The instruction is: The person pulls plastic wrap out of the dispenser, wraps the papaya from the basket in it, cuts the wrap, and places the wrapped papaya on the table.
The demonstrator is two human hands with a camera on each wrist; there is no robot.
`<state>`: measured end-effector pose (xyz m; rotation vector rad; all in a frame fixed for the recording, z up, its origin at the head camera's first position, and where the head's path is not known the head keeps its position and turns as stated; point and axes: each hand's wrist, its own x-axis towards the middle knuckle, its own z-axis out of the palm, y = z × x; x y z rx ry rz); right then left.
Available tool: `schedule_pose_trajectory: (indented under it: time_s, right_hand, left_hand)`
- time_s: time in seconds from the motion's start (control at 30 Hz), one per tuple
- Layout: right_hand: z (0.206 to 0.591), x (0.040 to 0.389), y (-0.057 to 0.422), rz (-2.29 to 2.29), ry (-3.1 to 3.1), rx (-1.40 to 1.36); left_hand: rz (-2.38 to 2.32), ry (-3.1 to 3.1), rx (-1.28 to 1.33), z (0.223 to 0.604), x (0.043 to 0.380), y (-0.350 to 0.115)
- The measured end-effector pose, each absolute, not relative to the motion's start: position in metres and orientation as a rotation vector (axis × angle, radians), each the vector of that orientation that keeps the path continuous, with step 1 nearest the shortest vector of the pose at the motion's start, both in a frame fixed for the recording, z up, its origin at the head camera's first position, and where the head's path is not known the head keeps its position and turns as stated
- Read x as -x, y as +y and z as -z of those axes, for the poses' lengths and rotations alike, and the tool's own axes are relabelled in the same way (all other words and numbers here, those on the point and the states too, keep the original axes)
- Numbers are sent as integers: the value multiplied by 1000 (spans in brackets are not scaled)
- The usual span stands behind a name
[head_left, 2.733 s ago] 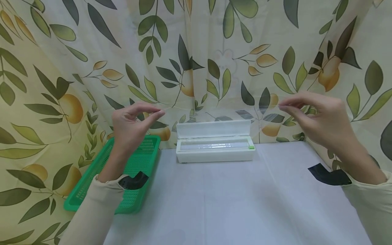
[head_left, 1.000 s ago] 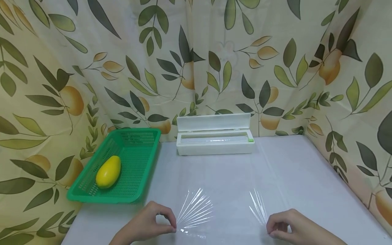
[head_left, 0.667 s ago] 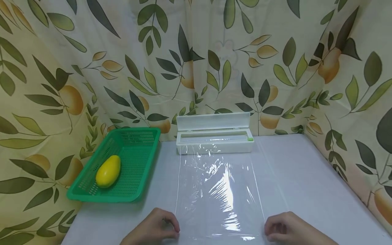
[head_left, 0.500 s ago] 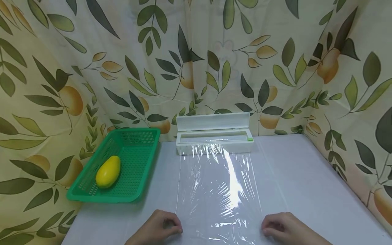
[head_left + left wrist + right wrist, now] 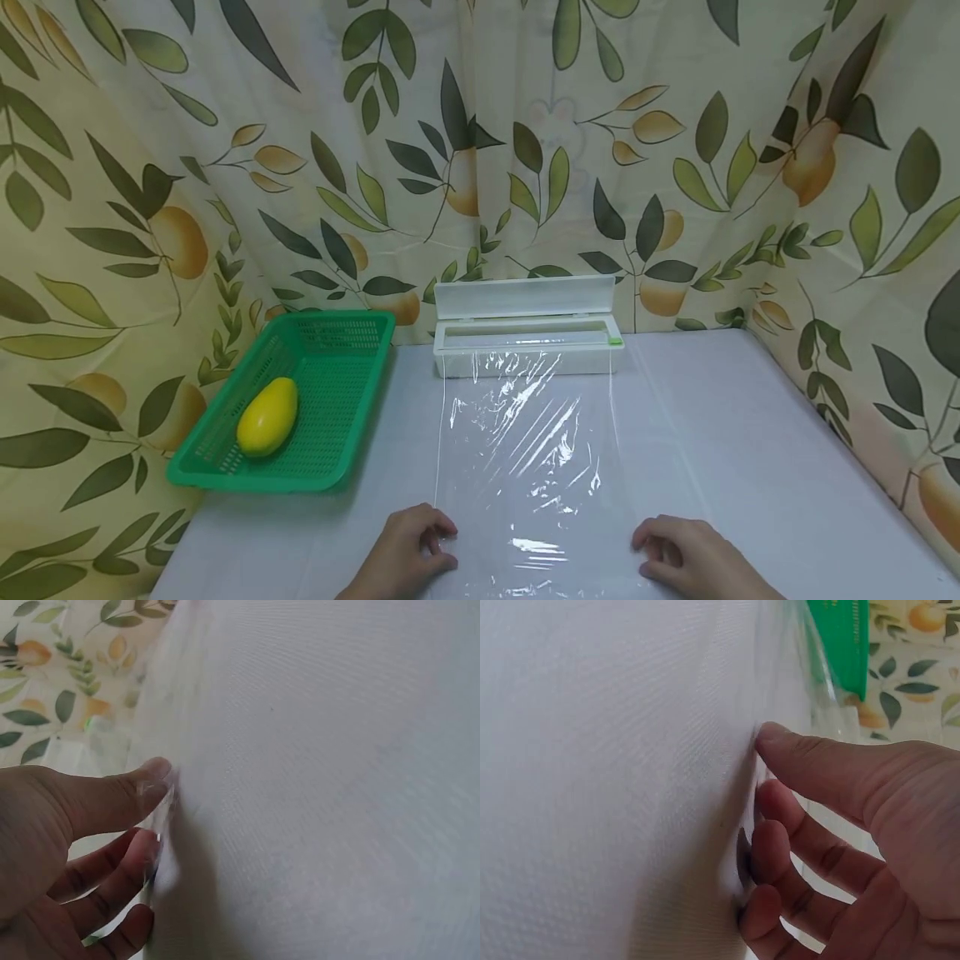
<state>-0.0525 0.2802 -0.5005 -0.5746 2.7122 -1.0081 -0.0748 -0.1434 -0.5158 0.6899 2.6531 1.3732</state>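
A sheet of clear plastic wrap [image 5: 525, 450] lies over the table, running from the white wrap dispenser [image 5: 528, 358] towards me. At its near left corner is my left hand [image 5: 408, 550], thumb and fingertips slightly apart; in the left wrist view the film [image 5: 156, 817] clings to the thumb and fingertips. My right hand [image 5: 693, 554] is at the near right corner. In the right wrist view its thumb [image 5: 810, 757] and fingers are also parted, touching the film's edge and the cloth. The dispenser's lid stands raised, with a small green slider at its right end.
A green plastic basket [image 5: 360, 408] stands on the left of the table, a yellow mango-like fruit [image 5: 267, 417] in it. The table has a white cloth [image 5: 750, 433]. Leaf-patterned curtains [image 5: 540, 150] close off the back and sides.
The hands have come down from above the dispenser, bringing the wrap onto the table. They have since drawn slightly inward, and thumbs and fingertips have parted from their pinch.
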Motion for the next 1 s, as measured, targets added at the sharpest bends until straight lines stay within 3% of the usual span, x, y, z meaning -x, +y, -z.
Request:
schedule_pose_trajectory:
  time_s: [0.37, 1.0]
  right_hand:
    - [499, 50, 280, 881, 2735, 384]
    - [504, 52, 278, 878, 2710, 326]
  left_hand:
    - [-959, 2873, -669, 513, 72, -150]
    - [-947, 2861, -667, 514, 74, -154]
